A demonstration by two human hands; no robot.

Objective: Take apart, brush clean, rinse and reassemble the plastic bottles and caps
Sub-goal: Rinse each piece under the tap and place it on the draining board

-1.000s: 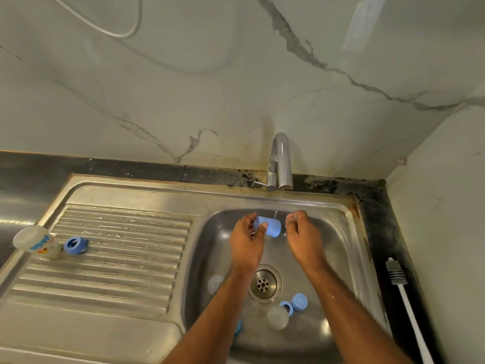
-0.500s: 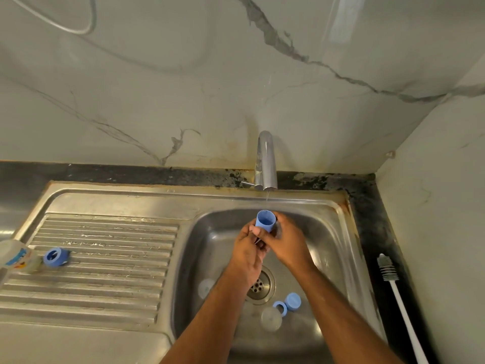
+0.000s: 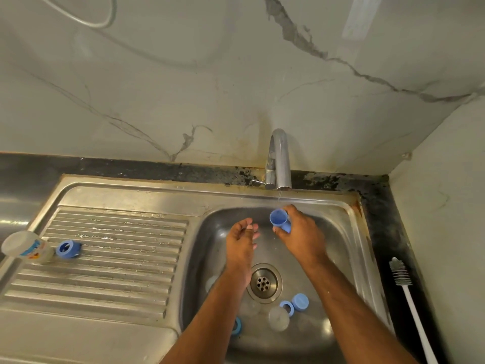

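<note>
Several loose parts lie around the drain (image 3: 264,282) of the steel sink (image 3: 341,232): a blue cap (image 3: 300,301), a blue ring (image 3: 286,307) and a clear round lid (image 3: 278,318). On the ribbed drainboard (image 3: 118,258) a clear bottle (image 3: 27,247) lies beside a second blue ring (image 3: 68,249). A white bottle brush (image 3: 409,298) rests on the dark counter at right. The right hand (image 3: 301,235) grips a blue cylindrical cup (image 3: 280,220) under the tap (image 3: 279,160), where a thin stream falls. The left hand (image 3: 242,241) hovers just beside it, fingers loosely curled, holding nothing.
</note>
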